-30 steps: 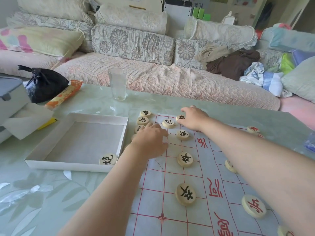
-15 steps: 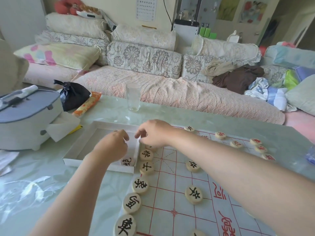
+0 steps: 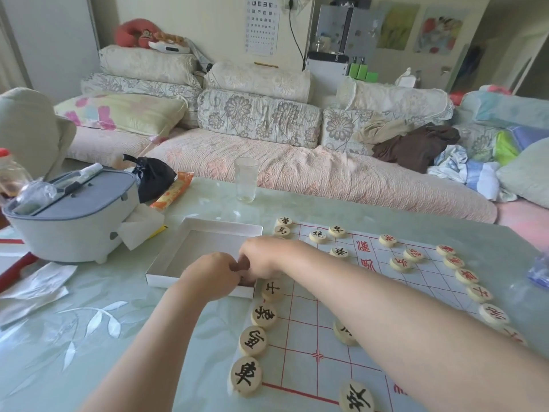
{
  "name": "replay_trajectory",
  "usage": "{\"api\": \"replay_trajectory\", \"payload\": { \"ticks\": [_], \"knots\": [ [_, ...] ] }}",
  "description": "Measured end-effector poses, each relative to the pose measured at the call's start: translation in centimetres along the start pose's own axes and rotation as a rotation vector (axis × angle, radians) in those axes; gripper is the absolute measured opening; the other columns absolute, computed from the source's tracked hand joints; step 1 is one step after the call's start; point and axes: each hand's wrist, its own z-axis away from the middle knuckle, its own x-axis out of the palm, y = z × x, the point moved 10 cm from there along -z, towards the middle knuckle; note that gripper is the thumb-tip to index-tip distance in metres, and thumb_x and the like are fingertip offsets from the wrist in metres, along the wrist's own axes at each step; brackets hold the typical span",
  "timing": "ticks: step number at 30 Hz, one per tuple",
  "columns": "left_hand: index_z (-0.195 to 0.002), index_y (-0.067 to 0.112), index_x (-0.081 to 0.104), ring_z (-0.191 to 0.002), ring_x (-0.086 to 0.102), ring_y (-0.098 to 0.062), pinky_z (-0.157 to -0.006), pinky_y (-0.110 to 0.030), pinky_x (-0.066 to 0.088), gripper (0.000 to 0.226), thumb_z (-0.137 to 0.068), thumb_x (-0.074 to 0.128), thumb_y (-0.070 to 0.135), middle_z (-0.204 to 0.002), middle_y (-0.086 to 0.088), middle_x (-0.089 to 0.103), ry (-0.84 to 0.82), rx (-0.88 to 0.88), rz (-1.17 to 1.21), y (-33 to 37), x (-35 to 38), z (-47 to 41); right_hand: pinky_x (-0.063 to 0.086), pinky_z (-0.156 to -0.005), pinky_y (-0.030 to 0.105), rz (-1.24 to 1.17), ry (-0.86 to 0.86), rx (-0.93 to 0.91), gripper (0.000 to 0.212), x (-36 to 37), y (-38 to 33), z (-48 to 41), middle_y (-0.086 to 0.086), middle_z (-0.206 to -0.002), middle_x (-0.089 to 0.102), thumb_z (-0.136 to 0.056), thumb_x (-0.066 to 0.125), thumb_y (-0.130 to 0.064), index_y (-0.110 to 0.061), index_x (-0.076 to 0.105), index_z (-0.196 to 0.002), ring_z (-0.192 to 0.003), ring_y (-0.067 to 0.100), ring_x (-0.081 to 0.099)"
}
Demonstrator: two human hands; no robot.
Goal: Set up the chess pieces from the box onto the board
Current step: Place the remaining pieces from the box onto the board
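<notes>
The paper board (image 3: 300, 346) with red lines lies on the glass table, right of the white box (image 3: 208, 230). Black-lettered wooden discs (image 3: 263, 316) line the board's left edge, with more at the far corner (image 3: 318, 235). Red-lettered discs (image 3: 466, 276) run down the right edge. My left hand (image 3: 211, 275) and my right hand (image 3: 264, 260) meet over the box's near right corner, fingers curled and touching. What lies under them is hidden. The rest of the box floor shows no pieces.
A drinking glass (image 3: 246, 179) stands beyond the box. A grey appliance (image 3: 74, 215), a black bag (image 3: 154, 178) and an orange packet (image 3: 172, 191) sit at the left. Crumpled paper (image 3: 35, 286) lies near left, blue plastic (image 3: 539, 270) at the right edge.
My right hand came back from the board's far side to the box's near right corner. My left hand moved onto the disc lying there, which is now covered. The camera tilted up.
</notes>
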Motion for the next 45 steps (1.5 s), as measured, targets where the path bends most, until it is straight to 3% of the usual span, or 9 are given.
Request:
{"api": "replay_trajectory", "payload": {
  "ticks": [3, 7, 13, 16, 21, 26, 31, 38, 45],
  "knots": [
    [-0.1, 0.029, 0.065, -0.084, 0.056, -0.018, -0.065, -0.027, 0.042, 0.019, -0.088, 0.054, 0.039, -0.09, 0.005, 0.06, 0.032, -0.006, 0.069, 0.4, -0.7, 0.0, 0.053, -0.082, 0.032, -0.169, 0.087, 0.007, 0.021, -0.9, 0.7, 0.8, -0.002, -0.11, 0.068, -0.085, 0.074, -0.034, -0.026, 0.072, -0.105, -0.098, 0.021, 0.063],
    [-0.107, 0.022, 0.058, -0.083, 0.054, -0.017, -0.062, -0.028, 0.038, 0.024, -0.089, 0.06, 0.039, -0.093, 0.004, 0.06, 0.159, 0.008, 0.27, 1.6, -2.9, 0.6, 0.045, -0.078, 0.024, -0.409, 0.228, 0.005, 0.023, -2.7, 2.1, 3.1, -0.002, -0.111, 0.066, -0.092, 0.067, -0.028, -0.02, 0.068, -0.114, -0.098, 0.017, 0.062],
    [-0.086, 0.024, 0.061, -0.067, 0.052, -0.009, -0.055, -0.025, 0.036, 0.015, -0.086, 0.064, 0.039, -0.08, 0.007, 0.062, 0.181, 0.076, 0.433, 4.9, -4.2, 2.7, 0.039, -0.065, 0.014, -0.55, 0.284, -0.011, 0.051, -3.5, 3.5, 8.8, -0.01, -0.108, 0.064, -0.076, 0.083, -0.025, -0.026, 0.062, -0.122, -0.079, 0.0, 0.056],
    [-0.084, 0.02, 0.065, -0.062, 0.054, -0.01, -0.056, -0.026, 0.039, 0.013, -0.085, 0.066, 0.033, -0.072, 0.006, 0.064, 0.13, 0.104, 0.519, 7.2, -3.5, 4.5, 0.038, -0.064, 0.012, -0.572, 0.324, 0.017, 0.052, -2.6, 4.8, 11.6, -0.014, -0.105, 0.062, -0.072, 0.086, -0.027, -0.029, 0.062, -0.118, -0.077, -0.005, 0.053],
    [-0.079, 0.023, 0.068, -0.062, 0.055, -0.014, -0.058, -0.027, 0.042, 0.011, -0.081, 0.07, 0.033, -0.068, 0.008, 0.063, -0.016, 0.15, 0.47, 9.5, -0.3, 7.1, 0.039, -0.069, 0.015, -0.497, 0.291, 0.045, 0.047, 0.1, 5.9, 15.7, -0.016, -0.109, 0.061, -0.071, 0.085, -0.037, -0.03, 0.063, -0.112, -0.085, -0.004, 0.054],
    [-0.083, 0.032, 0.068, -0.065, 0.052, 0.002, -0.054, -0.01, 0.033, 0.003, -0.082, 0.068, 0.029, -0.074, 0.016, 0.06, -0.056, 0.226, 0.31, 11.0, 1.5, 9.6, 0.048, -0.088, 0.029, -0.337, 0.22, 0.078, 0.041, 2.9, 6.0, 18.0, -0.013, -0.11, 0.062, -0.075, 0.078, -0.046, -0.033, 0.064, -0.111, -0.101, 0.01, 0.056],
    [-0.087, 0.032, 0.066, -0.073, 0.057, -0.001, -0.064, -0.015, 0.041, 0.008, -0.081, 0.069, 0.027, -0.08, 0.017, 0.065, -0.124, 0.248, 0.286, 11.4, 3.9, 11.4, 0.049, -0.083, 0.031, -0.15, 0.171, 0.052, 0.038, 4.4, 5.4, 18.6, -0.009, -0.105, 0.064, -0.079, 0.067, -0.055, -0.03, 0.063, -0.108, -0.1, 0.016, 0.058],
    [-0.082, 0.038, 0.064, -0.074, 0.056, -0.004, -0.063, -0.011, 0.041, 0.024, -0.086, 0.058, 0.015, -0.082, 0.015, 0.064, -0.043, 0.256, 0.26, 10.1, 2.7, 11.7, 0.044, -0.099, 0.037, -0.031, 0.132, 0.022, 0.045, 5.1, 5.0, 18.8, -0.002, -0.118, 0.061, -0.082, 0.065, -0.046, -0.027, 0.061, -0.123, -0.116, 0.019, 0.049],
    [-0.09, 0.03, 0.066, -0.069, 0.052, -0.001, -0.06, -0.012, 0.041, 0.018, -0.087, 0.059, 0.013, -0.085, 0.014, 0.063, -0.011, 0.208, 0.26, 6.9, 0.8, 12.1, 0.042, -0.096, 0.033, -0.039, 0.132, 0.003, 0.044, 5.2, 4.1, 18.5, -0.001, -0.121, 0.059, -0.084, 0.064, -0.045, -0.027, 0.06, -0.124, -0.118, 0.02, 0.049]
  ]
}}
